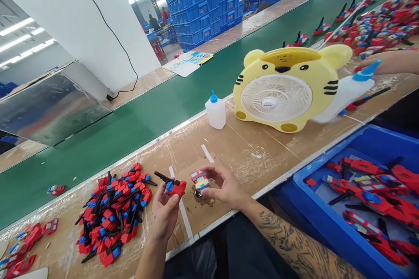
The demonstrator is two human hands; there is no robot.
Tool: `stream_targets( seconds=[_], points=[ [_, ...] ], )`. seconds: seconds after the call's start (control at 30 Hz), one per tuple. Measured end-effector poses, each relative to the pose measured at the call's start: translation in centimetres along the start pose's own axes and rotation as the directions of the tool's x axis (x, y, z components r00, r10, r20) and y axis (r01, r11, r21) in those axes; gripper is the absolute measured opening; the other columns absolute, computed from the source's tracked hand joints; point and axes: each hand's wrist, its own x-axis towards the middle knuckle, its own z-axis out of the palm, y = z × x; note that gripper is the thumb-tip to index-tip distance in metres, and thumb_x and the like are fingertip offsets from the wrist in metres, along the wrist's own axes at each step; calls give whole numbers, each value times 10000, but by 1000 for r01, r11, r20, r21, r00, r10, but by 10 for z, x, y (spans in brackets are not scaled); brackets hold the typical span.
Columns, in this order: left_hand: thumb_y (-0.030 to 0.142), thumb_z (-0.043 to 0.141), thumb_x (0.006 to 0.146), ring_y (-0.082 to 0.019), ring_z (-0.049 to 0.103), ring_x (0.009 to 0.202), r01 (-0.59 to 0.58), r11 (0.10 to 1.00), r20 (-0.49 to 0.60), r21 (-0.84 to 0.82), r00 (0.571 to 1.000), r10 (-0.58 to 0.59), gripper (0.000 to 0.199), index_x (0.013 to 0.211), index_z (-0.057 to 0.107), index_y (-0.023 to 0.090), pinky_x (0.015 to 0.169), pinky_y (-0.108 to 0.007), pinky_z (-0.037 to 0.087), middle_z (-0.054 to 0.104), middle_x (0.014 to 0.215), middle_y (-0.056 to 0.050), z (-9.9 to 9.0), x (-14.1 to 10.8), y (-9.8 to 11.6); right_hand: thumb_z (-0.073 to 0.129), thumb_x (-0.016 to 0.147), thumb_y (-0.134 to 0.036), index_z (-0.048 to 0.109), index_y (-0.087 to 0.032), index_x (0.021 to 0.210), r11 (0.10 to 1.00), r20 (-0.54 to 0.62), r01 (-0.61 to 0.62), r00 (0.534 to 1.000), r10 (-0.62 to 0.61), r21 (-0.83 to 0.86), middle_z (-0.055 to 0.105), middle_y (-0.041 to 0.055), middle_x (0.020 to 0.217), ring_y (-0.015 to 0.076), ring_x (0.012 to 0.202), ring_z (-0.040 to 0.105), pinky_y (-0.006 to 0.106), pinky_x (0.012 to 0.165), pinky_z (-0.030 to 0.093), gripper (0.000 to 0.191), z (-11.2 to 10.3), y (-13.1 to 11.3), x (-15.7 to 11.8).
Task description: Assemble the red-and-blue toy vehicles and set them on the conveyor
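My left hand [166, 213] pinches a small red and blue toy part [177, 187] that has a black rod sticking out to the upper left. Between thumb and fingers of my right hand [224, 186] is a red and white toy vehicle piece [199, 179] with light-blue windows. The two parts are held apart, side by side, above a brown board [209, 213]. Something dark and shiny, too small to name, shows just under the vehicle piece. Left of my left hand lies a heap of red, blue and black toy parts [113, 213].
A white bottle with blue cap [216, 112] and a yellow animal-faced fan [278, 91] stand ahead. A blue bin [304, 187] at right holds red toys. A green conveyor [144, 117] runs behind. Another person's arm [397, 62] reaches in beside a second bottle [343, 96].
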Motion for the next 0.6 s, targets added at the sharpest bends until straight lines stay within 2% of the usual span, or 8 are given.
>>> stream_targets(
  seconds=[0.2, 0.33, 0.47, 0.53, 0.6],
  points=[
    [241, 910, 600, -186, 666, 958, -20, 1000, 23, 17, 1000, 20, 481, 1044, 724, 248, 883, -295, 518, 706, 1050, -52, 0, -2, -2, 850, 698, -245, 641, -241, 1161, 979, 64, 43, 997, -31, -197, 677, 35, 1110, 197, 1014, 626, 328, 921, 485, 508, 15, -12, 3],
    [248, 917, 590, -206, 672, 963, -34, 994, 5, 102, 999, 33, 496, 1050, 734, 219, 892, -309, 517, 726, 1037, -71, -1, 1, -2, 829, 725, -212, 654, -255, 1150, 931, 127, 117, 989, -77, -346, 681, 18, 1111, 188, 1023, 625, 304, 920, 481, 462, 20, -24, 5],
    [270, 880, 659, -254, 655, 1041, -37, 986, 72, 164, 997, 25, 488, 1112, 722, 185, 952, -357, 491, 725, 1083, -111, 0, 5, 2, 826, 745, -247, 646, -264, 1156, 904, 97, 131, 990, -99, -407, 684, 21, 1108, 196, 1006, 636, 307, 903, 500, 449, 25, -31, 7],
    [271, 867, 676, -264, 653, 1043, -50, 984, 65, 168, 997, 39, 463, 1108, 726, 179, 966, -373, 482, 726, 1070, -110, 2, 7, 3, 805, 773, -262, 630, -268, 1188, 869, 106, 166, 986, -132, -466, 673, 37, 1143, 212, 1038, 629, 325, 908, 511, 450, 27, -31, 8],
    [284, 854, 690, -272, 648, 1053, -62, 989, 72, 131, 996, 53, 439, 1098, 727, 181, 969, -382, 483, 720, 1075, -108, 6, 7, 3, 767, 814, -267, 597, -272, 1249, 796, 167, 253, 967, -192, -550, 653, 57, 1193, 231, 1095, 604, 355, 932, 509, 467, 31, -31, 10]
  ],
)
